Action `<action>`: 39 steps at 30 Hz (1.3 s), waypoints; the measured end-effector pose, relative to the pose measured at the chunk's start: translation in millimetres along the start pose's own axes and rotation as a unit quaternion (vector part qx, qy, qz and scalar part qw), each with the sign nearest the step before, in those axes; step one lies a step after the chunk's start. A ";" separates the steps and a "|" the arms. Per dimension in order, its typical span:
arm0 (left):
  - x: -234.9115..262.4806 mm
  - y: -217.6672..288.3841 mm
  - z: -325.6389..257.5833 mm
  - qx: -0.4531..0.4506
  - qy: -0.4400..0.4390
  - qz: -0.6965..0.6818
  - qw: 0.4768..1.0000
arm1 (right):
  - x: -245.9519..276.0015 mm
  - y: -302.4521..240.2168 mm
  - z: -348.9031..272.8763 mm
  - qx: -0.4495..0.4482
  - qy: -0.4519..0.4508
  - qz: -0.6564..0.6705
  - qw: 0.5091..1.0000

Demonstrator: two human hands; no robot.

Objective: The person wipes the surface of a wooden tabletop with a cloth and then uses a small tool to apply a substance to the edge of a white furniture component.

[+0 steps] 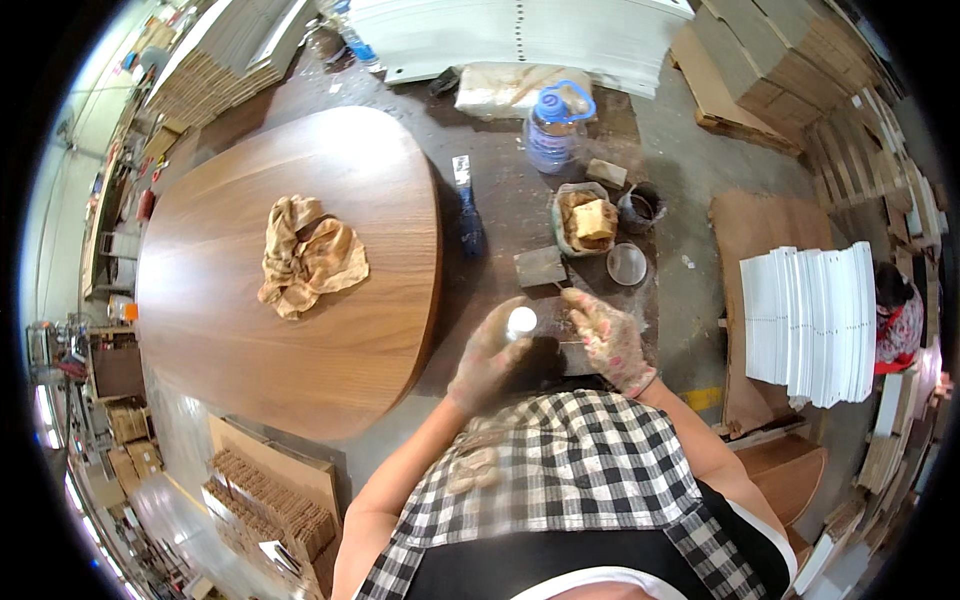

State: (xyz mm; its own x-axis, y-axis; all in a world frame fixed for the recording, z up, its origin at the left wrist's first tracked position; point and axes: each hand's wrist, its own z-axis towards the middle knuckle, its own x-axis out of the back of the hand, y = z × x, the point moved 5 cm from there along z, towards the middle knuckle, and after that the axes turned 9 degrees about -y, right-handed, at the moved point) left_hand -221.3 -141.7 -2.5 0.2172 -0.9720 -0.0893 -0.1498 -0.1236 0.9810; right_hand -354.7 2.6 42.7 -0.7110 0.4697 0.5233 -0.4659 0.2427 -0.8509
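Observation:
My left hand (487, 352), in a stained work glove, is closed round a small white-topped bottle (521, 322); the glove is partly smeared by motion. My right hand (612, 342), in a dirty glove with pink spots, is pinched round a thin stick-like thing whose tip shows near a grey block (541, 267). What kind of thing it is I cannot make out. Just beyond that hand sits a round clear cup (626, 264). A cut-open container (558, 228) behind it holds a yellow sponge (595, 219). Beside it stands a dark cup (642, 207).
An oval wooden tabletop (380, 370) lies at left with a crumpled stained cloth (308, 258) on it. A blue-handled brush (468, 208), a water jug (552, 135) and a small block (606, 173) are on the dark bench. Stacked white panels (810, 325) stand at right, near another person (899, 320).

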 end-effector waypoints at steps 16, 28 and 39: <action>37.0 -3.8 159.2 -0.047 0.264 0.319 0.909 | 22.1 8.3 -15.7 -0.012 -0.017 -0.217 0.976; 2.2 65.7 -3.8 -0.231 0.173 0.334 0.898 | -3.9 -16.2 4.4 0.058 -0.062 -0.037 0.996; 232.4 117.7 -92.9 -0.173 0.465 0.550 0.672 | -82.8 -94.2 31.6 0.180 -0.086 0.020 0.980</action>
State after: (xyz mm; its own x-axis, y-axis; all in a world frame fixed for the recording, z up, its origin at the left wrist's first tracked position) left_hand -98.9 -363.6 108.2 0.6913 0.1272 0.7113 -0.5142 0.7782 0.3606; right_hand -268.5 -86.0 81.0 -0.7967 0.3149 0.5159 -0.5688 -0.1020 -0.8161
